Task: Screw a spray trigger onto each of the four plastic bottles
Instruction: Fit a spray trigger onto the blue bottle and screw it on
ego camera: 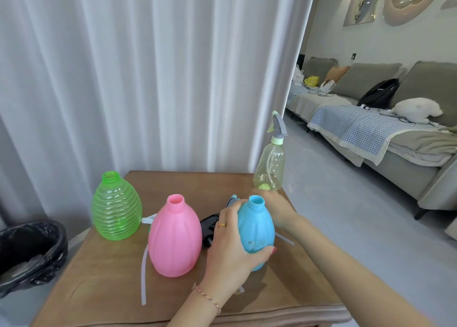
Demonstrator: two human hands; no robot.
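My left hand (227,247) is wrapped around the open-necked blue bottle (259,228), which stands on the wooden table (99,289). My right hand (274,208) is behind that bottle, mostly hidden, close to the base of the clear yellowish bottle (270,168). That bottle carries a grey and pale green spray trigger (278,126). The pink bottle (174,240) and the ribbed green bottle (116,208) stand open to the left. A black trigger (210,225) lies between the pink and blue bottles. A grey-blue trigger (232,200) peeks out above my left fingers. A white trigger (148,220) with a long tube (143,277) lies behind the pink bottle.
A black-lined waste bin (29,250) stands on the floor to the left of the table. White curtains (148,79) hang right behind the table. A grey sofa (371,129) with bags and a blanket is off to the right across the floor.
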